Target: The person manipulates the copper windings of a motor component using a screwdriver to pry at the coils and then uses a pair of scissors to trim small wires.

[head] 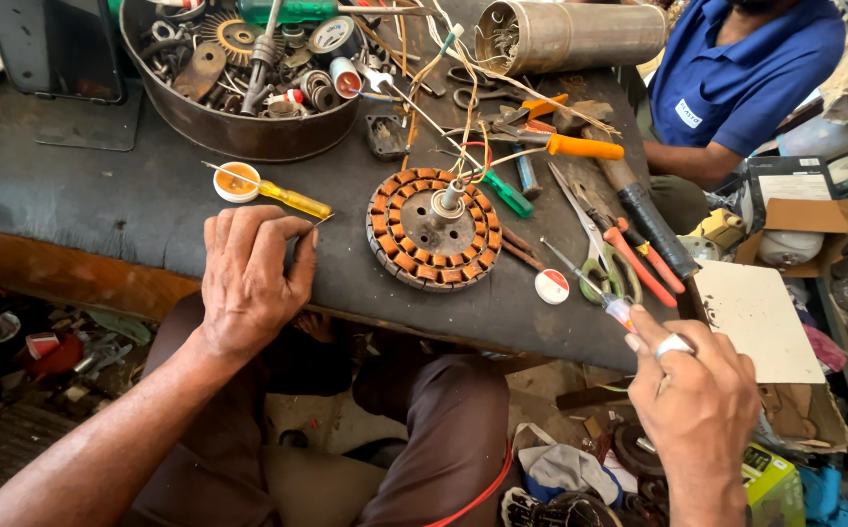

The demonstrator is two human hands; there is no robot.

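A round motor stator [433, 228] with copper-coloured coils lies on the dark workbench [102, 195], with thin wires rising from it. My left hand [251, 278] rests at the bench's front edge, left of the stator, pinching a thin wire or needle that points right. My right hand [694, 395] is at the lower right, off the bench corner, gripping a clear-handled screwdriver [585, 280] whose tip points up-left toward the stator. A ring sits on one finger.
A metal basin [238, 132] of small parts stands at the back. A yellow screwdriver [292, 199], a small round tin [237, 182], a white cap [552, 286], scissors [595, 249], pliers and an orange-handled tool [580, 146] lie around. A person in a blue shirt [736, 68] sits at right.
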